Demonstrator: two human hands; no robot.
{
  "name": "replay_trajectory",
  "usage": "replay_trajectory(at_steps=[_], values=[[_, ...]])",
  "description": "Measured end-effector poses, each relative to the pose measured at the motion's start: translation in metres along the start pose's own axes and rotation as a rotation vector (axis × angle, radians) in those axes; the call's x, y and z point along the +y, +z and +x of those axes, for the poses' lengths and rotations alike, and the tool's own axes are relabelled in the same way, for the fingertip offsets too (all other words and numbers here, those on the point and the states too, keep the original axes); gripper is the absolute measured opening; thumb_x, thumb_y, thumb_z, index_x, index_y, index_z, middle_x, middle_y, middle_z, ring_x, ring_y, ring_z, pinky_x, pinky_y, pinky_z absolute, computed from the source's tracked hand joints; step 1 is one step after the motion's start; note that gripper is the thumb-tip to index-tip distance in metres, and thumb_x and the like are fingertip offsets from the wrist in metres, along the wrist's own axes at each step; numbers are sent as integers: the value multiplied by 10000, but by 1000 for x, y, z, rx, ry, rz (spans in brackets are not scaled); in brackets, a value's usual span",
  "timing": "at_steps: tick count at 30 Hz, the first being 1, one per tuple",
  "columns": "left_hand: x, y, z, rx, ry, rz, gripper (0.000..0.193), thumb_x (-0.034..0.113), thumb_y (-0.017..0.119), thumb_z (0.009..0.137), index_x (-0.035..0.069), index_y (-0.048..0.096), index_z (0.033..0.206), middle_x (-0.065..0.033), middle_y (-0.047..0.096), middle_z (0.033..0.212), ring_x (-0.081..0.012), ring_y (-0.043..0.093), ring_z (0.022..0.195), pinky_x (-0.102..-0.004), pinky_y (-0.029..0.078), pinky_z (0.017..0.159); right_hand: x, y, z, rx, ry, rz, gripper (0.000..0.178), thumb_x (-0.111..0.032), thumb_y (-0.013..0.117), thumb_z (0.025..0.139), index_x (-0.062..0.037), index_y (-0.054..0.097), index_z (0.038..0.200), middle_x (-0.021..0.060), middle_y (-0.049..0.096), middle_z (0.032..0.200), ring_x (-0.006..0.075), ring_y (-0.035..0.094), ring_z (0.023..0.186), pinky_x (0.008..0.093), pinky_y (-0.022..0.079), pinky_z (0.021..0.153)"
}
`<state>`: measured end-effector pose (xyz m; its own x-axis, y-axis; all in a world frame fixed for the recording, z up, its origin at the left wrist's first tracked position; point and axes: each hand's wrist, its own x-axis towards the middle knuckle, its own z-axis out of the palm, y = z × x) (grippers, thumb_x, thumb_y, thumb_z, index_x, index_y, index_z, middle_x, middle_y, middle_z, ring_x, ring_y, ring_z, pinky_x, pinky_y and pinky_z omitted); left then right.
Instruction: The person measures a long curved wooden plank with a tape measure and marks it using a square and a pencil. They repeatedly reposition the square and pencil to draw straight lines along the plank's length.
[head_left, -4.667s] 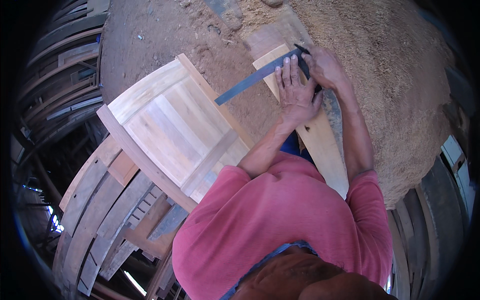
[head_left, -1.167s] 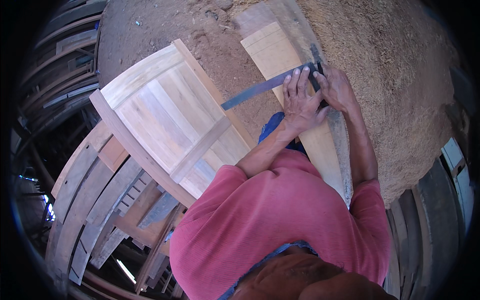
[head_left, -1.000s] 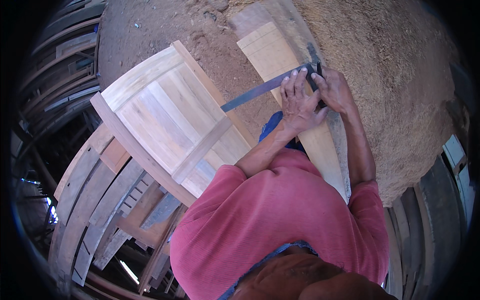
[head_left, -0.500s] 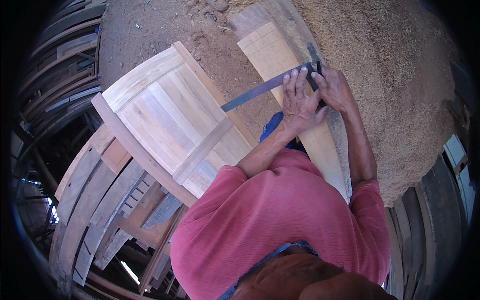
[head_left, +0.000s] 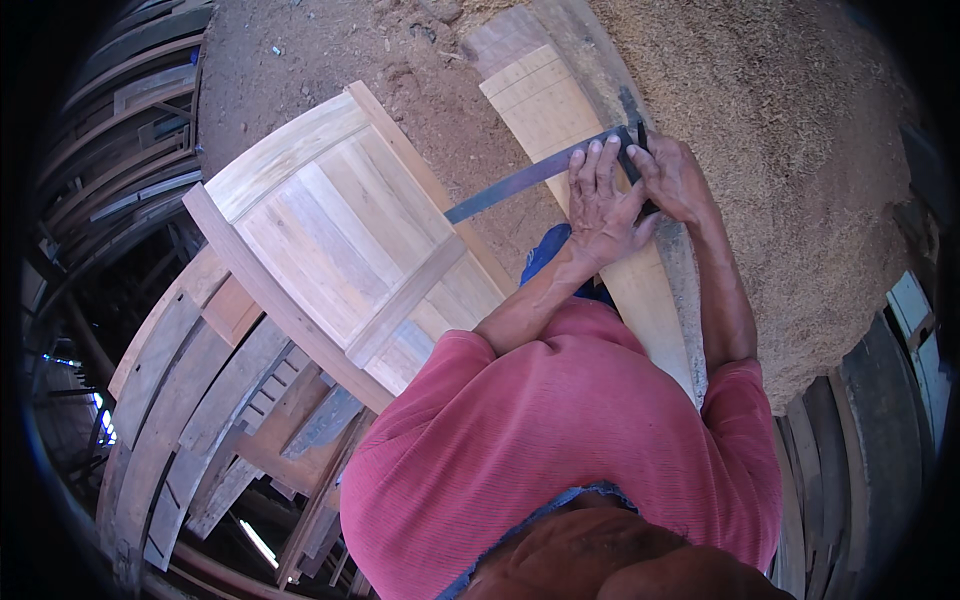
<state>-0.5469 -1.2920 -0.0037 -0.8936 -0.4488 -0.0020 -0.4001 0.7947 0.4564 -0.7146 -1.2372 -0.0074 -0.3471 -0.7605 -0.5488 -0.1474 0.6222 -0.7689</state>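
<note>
A long pale board (head_left: 640,290) runs away from me, with faint lines across its far part. Across it lies a carpenter's square, its flat metal blade (head_left: 520,182) reaching left past the board. The dark stock of the square (head_left: 630,158) sits along the board's right side. My left hand (head_left: 605,205) rests flat on the board and the blade's edge, fingers stretched. My right hand (head_left: 675,180) is closed beside the stock, pinching a thin black stick (head_left: 641,133) that stands up from the fingers. Its tip is hidden, and I cannot tell its exact kind.
A panelled wooden door (head_left: 340,220) lies to the left, the blade's end over its edge. A worn grey plank (head_left: 590,50) lies under the board. Wood shavings (head_left: 800,200) are heaped on the right. Old planks (head_left: 190,400) stack at lower left.
The board, the square and both hands have shifted very slightly to the right. My left hand still lies flat, and the right hand keeps its pinch.
</note>
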Motion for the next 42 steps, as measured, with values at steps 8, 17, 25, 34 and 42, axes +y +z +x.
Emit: replay_trajectory(at_steps=[8,17,25,34,42], values=[[6,-7,2,8,-32,-60,642,399,940,677,211,768,1266,-321,379,1602,-513,302,1508,-655,182,1261,-34,-37,-9,444,-180,31,301,-267,689,1034,10,764,1125,177,761,1065,318,728,996,441,554,893],[4,-5,1,-19,-26,-34,641,419,901,725,201,751,1308,-313,363,1605,-516,304,1503,-663,164,1267,-64,-28,7,120,-253,264,271,-227,687,1024,16,741,1130,149,748,1028,279,722,965,407,553,887],[5,-7,2,-12,-21,-33,671,426,891,729,186,733,1336,-301,380,1601,-503,299,1510,-651,162,1267,-64,-45,6,269,-341,-414,241,-186,669,1003,-14,728,1161,193,712,1036,410,662,1045,495,513,956],[-4,-7,-3,24,30,-146,746,484,887,686,84,693,1285,-255,467,1494,-430,425,1379,-615,288,1166,-5,11,-7,121,15,114,359,-289,569,1062,44,700,1047,300,726,990,497,697,955,543,535,871],[-13,5,-4,182,72,-246,690,509,704,899,31,519,1360,-371,296,1634,-531,246,1521,-672,166,1237,40,0,-34,388,323,466,440,-336,465,1136,35,692,1066,160,770,945,224,752,857,415,570,807]])
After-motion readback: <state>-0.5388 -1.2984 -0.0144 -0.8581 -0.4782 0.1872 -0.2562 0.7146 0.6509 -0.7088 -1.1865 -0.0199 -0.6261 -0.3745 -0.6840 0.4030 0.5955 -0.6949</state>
